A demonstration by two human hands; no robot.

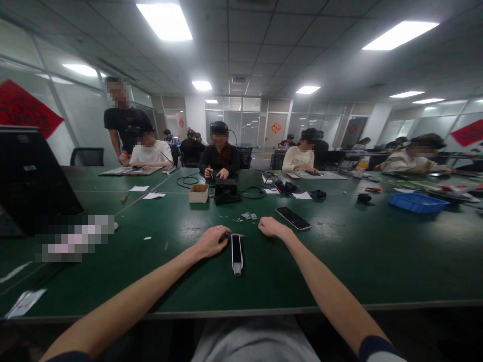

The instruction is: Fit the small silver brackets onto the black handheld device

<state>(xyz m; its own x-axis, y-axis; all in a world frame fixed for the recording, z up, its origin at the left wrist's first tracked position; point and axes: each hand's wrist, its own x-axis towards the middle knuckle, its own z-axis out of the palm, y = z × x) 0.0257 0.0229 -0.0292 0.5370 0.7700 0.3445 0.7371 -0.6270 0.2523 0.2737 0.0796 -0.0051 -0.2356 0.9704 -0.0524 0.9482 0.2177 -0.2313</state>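
A slim white-framed device with a long black face [237,251] lies on the green table in front of me, its narrow end toward me. My left hand [214,241] rests just left of its far end, thumb and bent fingers apart; whether a fingertip touches the device is unclear. To the right, my right hand [270,227] is closed on the table with the fingers curled under. Anything inside those fingers is hidden. Between and beyond the hands are several small grey metal-looking pieces [249,216], with tinier bits beside them.
A smartphone [293,218] lies beyond my right hand. Farther off stand a small beige box [198,193], a black case [226,190] with cables, and a blue tray [418,202]. A dark monitor [33,181] is at left. Several people sit across the table.
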